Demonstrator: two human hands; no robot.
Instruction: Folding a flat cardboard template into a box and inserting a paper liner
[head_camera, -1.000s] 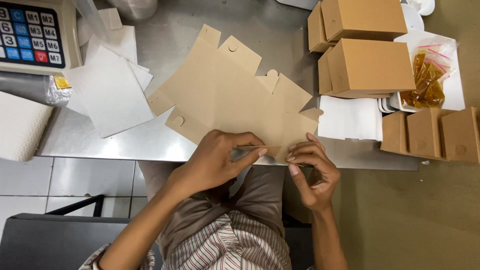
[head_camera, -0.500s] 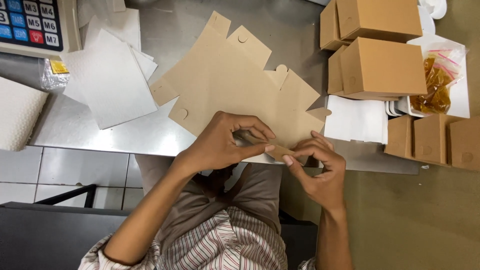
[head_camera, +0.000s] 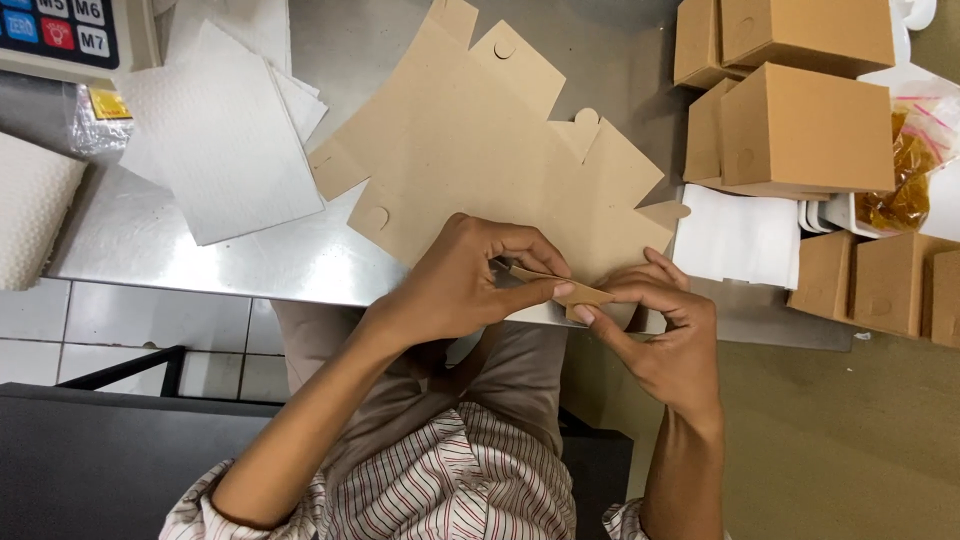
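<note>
Both hands pinch the near edge of a flat brown card sheet (head_camera: 500, 170). Left hand (head_camera: 470, 285) curls over the edge and squeezes a small folded flap (head_camera: 560, 288) between thumb and fingers. Right hand (head_camera: 665, 335) grips the same flap from the other side with its fingertips. The card sheet is thin, smooth and stiff, cut into an odd shape with tabs and little round notches. It lies flat on a shiny grey metal surface (head_camera: 250, 265), with its near edge at the surface's front rim.

Left of the sheet lies a pile of white bumpy paper squares (head_camera: 215, 140). A soft white roll (head_camera: 30, 220) sits at the far left. A scale with coloured buttons (head_camera: 60, 30) stands in the top corner.

On the right are folded brown boxes (head_camera: 800, 125), square and plain. A stack of white paper (head_camera: 740, 235) sits just beside them. A clear bag with orange-brown stuff (head_camera: 905, 170) lies near the boxes.

Below the surface are pale wall tiles (head_camera: 120, 320) and a brown floor (head_camera: 850, 450).
</note>
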